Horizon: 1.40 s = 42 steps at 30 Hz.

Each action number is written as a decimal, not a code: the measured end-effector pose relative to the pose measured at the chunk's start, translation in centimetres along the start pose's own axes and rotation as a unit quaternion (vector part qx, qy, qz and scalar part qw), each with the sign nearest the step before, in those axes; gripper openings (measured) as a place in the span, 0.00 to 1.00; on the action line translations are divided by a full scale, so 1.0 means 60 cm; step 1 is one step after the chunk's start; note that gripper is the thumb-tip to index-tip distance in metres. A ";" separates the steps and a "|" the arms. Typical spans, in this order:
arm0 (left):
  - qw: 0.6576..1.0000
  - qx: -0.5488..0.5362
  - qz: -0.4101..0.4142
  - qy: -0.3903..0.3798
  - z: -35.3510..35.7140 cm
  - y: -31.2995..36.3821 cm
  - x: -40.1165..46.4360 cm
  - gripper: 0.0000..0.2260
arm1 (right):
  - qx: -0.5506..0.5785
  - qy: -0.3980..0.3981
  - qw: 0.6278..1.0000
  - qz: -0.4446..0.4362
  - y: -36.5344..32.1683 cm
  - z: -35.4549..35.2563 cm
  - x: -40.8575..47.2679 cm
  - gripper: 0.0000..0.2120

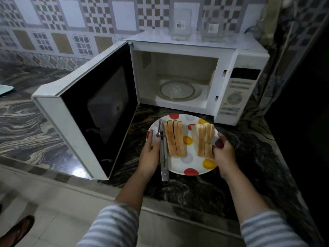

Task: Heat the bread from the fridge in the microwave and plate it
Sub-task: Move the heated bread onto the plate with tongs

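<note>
Spotted plate (pixel 193 166), rigid, breakable, on table (pixel 195 193) before open microwave (pixel 178 82); two soft, light bread stacks (pixel 175 138) plus loose tongs (pixel 163 154), liable to slide. Left hand (pixel 150 154) and right hand (pixel 223 154) curled around opposite rims; best kept level.

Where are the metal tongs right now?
The tongs lie on the plate's left side, beside the left bread stack, against the left hand.
</note>
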<state>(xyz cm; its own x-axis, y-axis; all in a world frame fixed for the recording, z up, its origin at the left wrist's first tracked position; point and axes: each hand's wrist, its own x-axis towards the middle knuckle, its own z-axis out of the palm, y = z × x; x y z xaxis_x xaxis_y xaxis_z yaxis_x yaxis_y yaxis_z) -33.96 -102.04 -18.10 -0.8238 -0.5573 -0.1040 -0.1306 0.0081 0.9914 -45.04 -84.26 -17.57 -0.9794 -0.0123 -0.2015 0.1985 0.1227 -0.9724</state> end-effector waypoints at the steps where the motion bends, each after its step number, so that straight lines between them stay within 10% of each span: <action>1: 1.000 -0.028 0.006 -0.010 -0.001 0.001 -0.009 0.24 | 0.011 0.001 1.000 0.004 -0.001 -0.006 -0.010 0.29; 26: 0.994 -0.048 0.018 0.092 -0.131 -0.078 -0.491 0.16 | 0.091 -0.264 0.959 0.054 0.088 -0.156 -0.433 0.30; 42: 0.971 -0.068 0.004 0.230 -0.425 -0.105 -0.594 0.16 | 0.054 -0.423 0.903 0.057 0.119 0.122 -0.569 0.34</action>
<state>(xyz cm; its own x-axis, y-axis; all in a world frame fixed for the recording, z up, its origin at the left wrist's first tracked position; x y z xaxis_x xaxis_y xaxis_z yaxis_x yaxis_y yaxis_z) 10.31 -103.39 -18.63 -0.4862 -0.8702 -0.0802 -0.0252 -0.0778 0.9967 -9.89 -90.24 -18.47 -0.5829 -0.7645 -0.2753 0.3435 0.0752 -0.9361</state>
